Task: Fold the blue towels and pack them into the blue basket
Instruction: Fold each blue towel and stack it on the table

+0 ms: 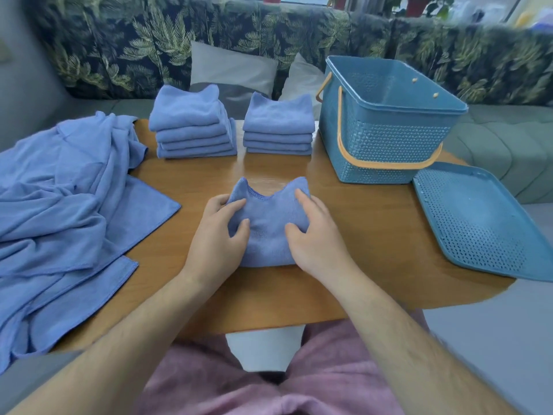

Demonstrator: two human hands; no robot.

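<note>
Centrally, a folded blue towel (267, 235) is clamped at both sides on the tabletop (374, 223) by the left grip (218, 235) and right grip (318, 238), near the blue basket (386, 133).

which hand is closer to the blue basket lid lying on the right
Right. The right hand holds the edge of the folded blue cloth towel on the side facing the flat perforated blue plastic lid; the left hand holds the opposite edge, farther away.
</note>
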